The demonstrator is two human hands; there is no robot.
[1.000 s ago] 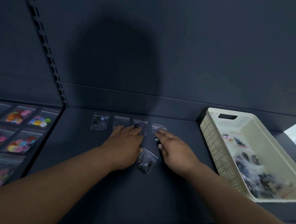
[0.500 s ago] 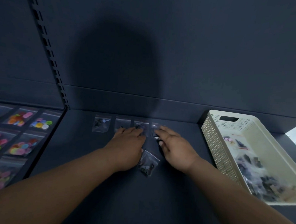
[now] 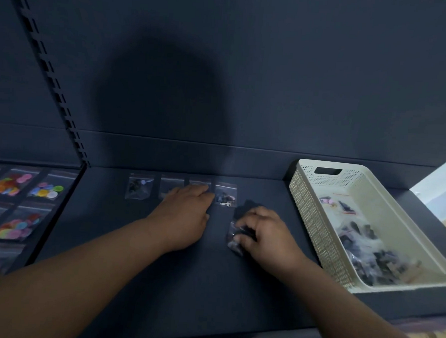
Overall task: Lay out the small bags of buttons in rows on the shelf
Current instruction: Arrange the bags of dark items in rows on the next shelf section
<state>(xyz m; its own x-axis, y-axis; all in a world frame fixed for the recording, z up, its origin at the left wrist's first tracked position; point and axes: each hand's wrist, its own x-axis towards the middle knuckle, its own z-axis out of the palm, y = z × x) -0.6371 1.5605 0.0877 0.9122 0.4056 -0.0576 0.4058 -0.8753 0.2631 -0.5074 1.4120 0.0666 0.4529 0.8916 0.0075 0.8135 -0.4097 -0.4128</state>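
R hand (image 3: 267, 239) round loose bag (image 3: 232, 243), contents indistinct.

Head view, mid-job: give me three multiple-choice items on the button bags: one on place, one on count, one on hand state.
1. Where is the cream basket? A) at the shelf's right end B) at its left end C) on the floor
2. How many bags form the back row? A) two B) four C) seven
3. What is the right hand doing? A) lying flat, empty B) reaching into the basket C) gripping a loose bag

1 A: it stands beyond the right hand.
2 B: four lie side by side, the left hand resting over two.
3 C: its fingers curl round it.
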